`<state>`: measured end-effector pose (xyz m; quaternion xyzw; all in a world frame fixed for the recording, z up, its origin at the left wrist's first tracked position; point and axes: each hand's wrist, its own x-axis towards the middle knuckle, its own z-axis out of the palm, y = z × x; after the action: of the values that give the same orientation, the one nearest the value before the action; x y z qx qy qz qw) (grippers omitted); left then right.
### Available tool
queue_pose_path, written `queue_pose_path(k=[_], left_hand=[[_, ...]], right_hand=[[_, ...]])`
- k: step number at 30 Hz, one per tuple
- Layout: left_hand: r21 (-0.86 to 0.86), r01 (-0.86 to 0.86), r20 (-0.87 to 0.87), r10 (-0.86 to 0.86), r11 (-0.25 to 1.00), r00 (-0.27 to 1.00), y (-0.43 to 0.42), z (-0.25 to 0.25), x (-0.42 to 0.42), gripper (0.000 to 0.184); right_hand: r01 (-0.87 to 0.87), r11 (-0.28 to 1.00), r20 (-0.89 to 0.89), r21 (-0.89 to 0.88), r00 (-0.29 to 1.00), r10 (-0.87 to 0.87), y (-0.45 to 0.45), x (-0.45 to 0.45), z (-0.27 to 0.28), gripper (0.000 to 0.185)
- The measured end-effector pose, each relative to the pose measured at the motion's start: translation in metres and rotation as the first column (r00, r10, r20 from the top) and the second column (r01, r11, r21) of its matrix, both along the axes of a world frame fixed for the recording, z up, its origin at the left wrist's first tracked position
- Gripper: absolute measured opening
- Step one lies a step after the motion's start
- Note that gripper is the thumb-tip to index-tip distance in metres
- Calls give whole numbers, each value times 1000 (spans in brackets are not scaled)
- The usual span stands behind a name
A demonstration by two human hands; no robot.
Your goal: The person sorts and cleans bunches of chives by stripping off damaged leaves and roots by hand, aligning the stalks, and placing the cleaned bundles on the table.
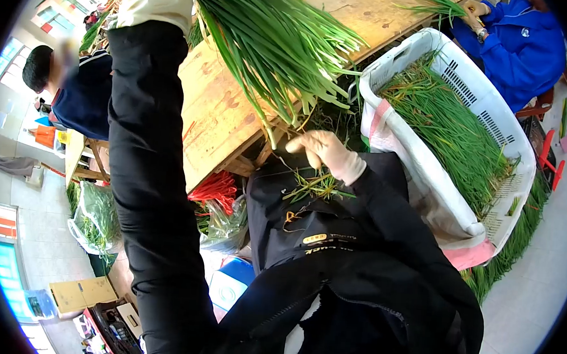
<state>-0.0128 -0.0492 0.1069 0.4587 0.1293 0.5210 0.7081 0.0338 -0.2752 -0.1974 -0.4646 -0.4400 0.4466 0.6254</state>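
Note:
My left hand, in a pale glove, is closed around a large bunch of garlic chives above the wooden table. The white stem ends fan out to the right, past the table edge. Just below these ends is my right hand, also gloved. Its fingers are bent and apart, with no clear hold on anything. Thin withered strands hang close to its fingertips. Loose leaf scraps lie on the dark apron over my lap, under the right hand.
A white plastic basket full of green leaves and trimmings stands at my right, lined with a white sack. The wooden table runs ahead. A person in blue handles chives at far right; another person sits left. Red strings hang beneath the table.

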Motion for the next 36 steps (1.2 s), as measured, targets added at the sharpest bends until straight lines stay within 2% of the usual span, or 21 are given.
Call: queue_pose_path(k=[2,4,6,8,9,10,12,18,19,20,22,24,26,28,29,30,31,32,33,34,36], left_hand=[[1,-41,6,41,999,999,7,8,1,15],[68,-39,-20,41,997,999,9,11,-2,16],[127,-48,-58,56,991,997,8,11,-6,20],[223,-61,-111,87,973,990,10,12,-11,26],[323,-71,-166,130,944,977,11,15,-13,30],[455,-83,-242,213,887,947,16,15,-15,33],[757,-62,-352,486,651,800,24,14,-17,40],[955,73,-282,799,288,531,22,20,-11,53],[648,-63,-343,366,759,865,30,24,-4,53],[139,89,-53,-83,986,995,39,26,-1,53],[166,67,-99,-51,984,994,37,29,-11,51],[957,59,-259,748,283,611,39,26,-21,50],[964,54,-244,785,260,569,38,24,-20,52],[974,21,-194,782,226,593,44,24,-21,54],[996,11,72,860,-89,505,57,26,-24,54],[996,7,75,863,-91,499,47,30,-20,54],[743,-231,-171,512,628,842,25,38,-9,24],[70,-20,17,19,997,1000,12,44,-4,15],[41,-66,23,65,997,998,13,48,-3,15],[30,-68,32,67,997,997,13,50,-3,15],[73,-10,31,8,997,999,11,49,-1,14]], right_hand=[[13,992,251,-123,968,19,-20,3,-44,20],[-17,1000,929,0,371,6,-44,10,-100,23],[215,684,712,-697,321,625,-61,22,-139,38],[246,711,745,-659,87,661,-81,37,-136,64],[289,642,703,-710,339,625,-63,32,-70,85],[258,812,820,-523,411,398,-53,28,-18,79],[174,979,738,105,646,-194,-25,31,9,68],[379,917,539,124,750,-383,51,33,42,29],[367,920,372,139,841,-392,56,31,43,21],[367,919,372,143,841,-393,54,32,41,21],[378,892,545,249,706,-452,42,28,52,27],[314,918,471,242,789,-394,38,28,44,20],[304,933,645,190,678,-352,23,26,56,22],[220,909,875,354,264,-405,11,25,43,21],[209,925,943,318,30,-331,2,24,25,20],[122,897,898,425,-185,-400,-4,28,-17,20],[249,965,997,-82,11,82,-20,24,-30,22],[348,817,886,-459,242,395,-34,20,-37,25],[351,628,719,-694,306,624,-46,29,-77,32],[243,718,740,-652,-3,673,-69,36,-108,41],[250,824,848,-509,313,428,-52,26,-40,46]])
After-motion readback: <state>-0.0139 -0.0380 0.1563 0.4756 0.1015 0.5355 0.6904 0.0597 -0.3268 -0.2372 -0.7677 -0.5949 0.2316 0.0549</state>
